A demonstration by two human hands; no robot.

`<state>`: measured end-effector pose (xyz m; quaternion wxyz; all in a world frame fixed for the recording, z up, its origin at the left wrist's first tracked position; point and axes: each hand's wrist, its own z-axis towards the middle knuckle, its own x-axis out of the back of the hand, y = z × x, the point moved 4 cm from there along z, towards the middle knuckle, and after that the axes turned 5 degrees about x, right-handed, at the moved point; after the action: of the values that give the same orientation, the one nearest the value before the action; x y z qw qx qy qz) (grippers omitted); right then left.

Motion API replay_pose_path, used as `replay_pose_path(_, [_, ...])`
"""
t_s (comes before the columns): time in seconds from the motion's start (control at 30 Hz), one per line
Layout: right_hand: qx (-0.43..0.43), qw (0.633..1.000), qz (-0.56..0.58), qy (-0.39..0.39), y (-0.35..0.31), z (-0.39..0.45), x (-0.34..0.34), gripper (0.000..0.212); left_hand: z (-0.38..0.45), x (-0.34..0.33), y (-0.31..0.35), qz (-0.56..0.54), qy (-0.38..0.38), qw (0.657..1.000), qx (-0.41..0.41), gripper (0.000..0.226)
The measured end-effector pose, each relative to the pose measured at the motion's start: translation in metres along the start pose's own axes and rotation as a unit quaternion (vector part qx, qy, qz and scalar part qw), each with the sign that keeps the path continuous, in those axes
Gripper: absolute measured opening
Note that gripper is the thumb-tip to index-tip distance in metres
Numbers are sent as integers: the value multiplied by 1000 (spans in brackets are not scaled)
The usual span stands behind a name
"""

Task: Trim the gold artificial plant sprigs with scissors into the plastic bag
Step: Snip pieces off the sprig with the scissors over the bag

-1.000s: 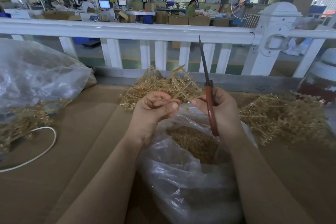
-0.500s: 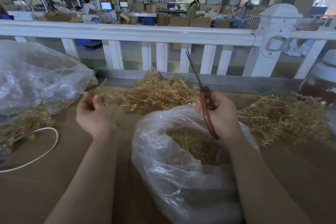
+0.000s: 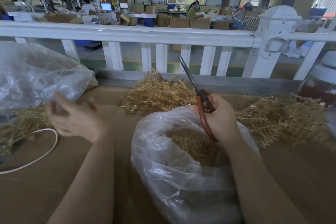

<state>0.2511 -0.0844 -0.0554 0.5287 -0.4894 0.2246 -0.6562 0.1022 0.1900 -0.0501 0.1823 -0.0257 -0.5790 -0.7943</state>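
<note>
— Where are the hands?
— The right hand (image 3: 219,114) has its grip closed round the red-handled steel scissors (image 3: 201,102), blades angled up and away, over the clear plastic bag (image 3: 172,169) of gold trimmings.
— And the left?
— The left hand (image 3: 72,116) is blurred, reaching left towards gold artificial sprigs (image 3: 18,129) on the desk (image 3: 54,187); its grip I cannot tell.

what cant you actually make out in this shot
Head view only:
- Left hand: motion-blurred, so whether its fingers hold a sprig cannot be told.
- Plastic bag: cloudy film hides how deep the trimmed gold bits go.
- Scissors: lower handle loop hidden by the right hand.
- White cable: cut off at the left edge.
</note>
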Motion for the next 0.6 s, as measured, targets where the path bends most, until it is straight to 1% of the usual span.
replay_pose_path(0.03, [2, 1000, -4, -4, -1, -1, 0, 30, -4, -2, 8, -15, -23, 995, -92, 61])
replay_pose_path(0.07, [4, 1000, -10, -7, -1, -1, -1, 30, -11, -9, 16, -35, -75, 982, -172, 53])
replay_pose_path(0.1, [7, 1000, -19, -10, -2, -1, -1, 29, -21, -17, 21, -52, -155, 959, -232, 47])
replay_pose_path(0.13, [11, 999, -30, -12, -3, -2, -2, 29, -33, -26, 25, -55, -243, 928, -278, 44])
replay_pose_path(0.17, [17, 999, -43, -12, -4, -3, -3, 29, -45, -33, 27, -36, -320, 891, -319, 46])
replay_pose_path(0.2, [22, 998, -53, -14, -4, -3, -3, 29, -57, -40, 27, 4, -378, 854, -357, 53])
replay_pose_path(0.27, [29, 997, -72, -22, -6, -3, -4, 30, -77, -53, 22, 99, -455, 782, -415, 73])
replay_pose_path(0.3, [28, 996, -82, -25, -6, -4, -4, 30, -82, -57, 20, 142, -474, 754, -432, 78])
replay_pose_path(0.33, [26, 996, -87, -27, -6, -4, -4, 30, -84, -61, 18, 176, -476, 737, -446, 77])
replay_pose_path(0.4, [24, 996, -87, -26, -6, -3, -4, 31, -84, -65, 17, 227, -463, 722, -462, 69])
replay_pose_path(0.47, [26, 995, -89, -29, -6, -4, -5, 31, -84, -67, 16, 245, -460, 722, -456, 60])
replay_pose_path(0.53, [27, 995, -89, -30, -5, -4, -5, 30, -84, -67, 15, 202, -468, 744, -432, 47])
replay_pose_path(0.6, [22, 995, -88, -30, -5, -4, -5, 31, -81, -66, 16, 137, -461, 777, -406, 28])
